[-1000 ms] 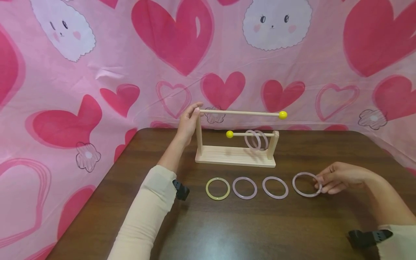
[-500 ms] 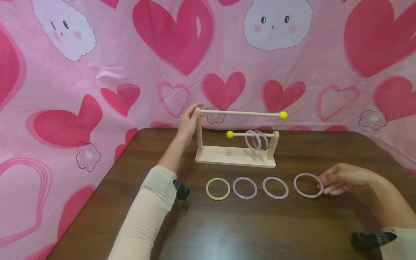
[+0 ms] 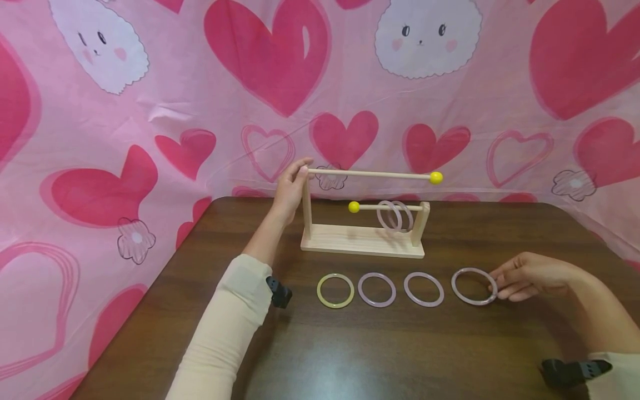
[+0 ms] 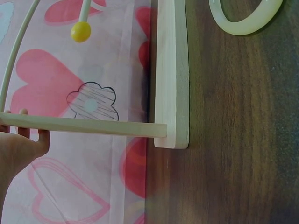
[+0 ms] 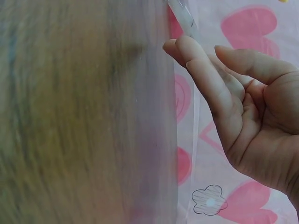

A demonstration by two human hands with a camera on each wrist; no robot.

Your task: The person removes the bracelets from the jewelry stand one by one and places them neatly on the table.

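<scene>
In the head view, my left hand grips the top of the tall post of a wooden stand. The stand's upper rod and lower rod end in yellow balls, and two pale rings hang on the lower one. My right hand holds the right edge of a clear lilac ring; the finger contact is partly hidden. Its fingers curl by part of that ring in the right wrist view. A yellow ring and two lilac rings lie to the left.
The dark wooden table extends around the stand. A pink cloth with hearts hangs behind and left of it. Both sleeves carry small black cameras. The upper rod's yellow ball sticks out at the right.
My right hand and its lilac ring have shifted slightly right and towards me, mostly in the first half second. My left hand, the stand and the other rings look unmoved.
</scene>
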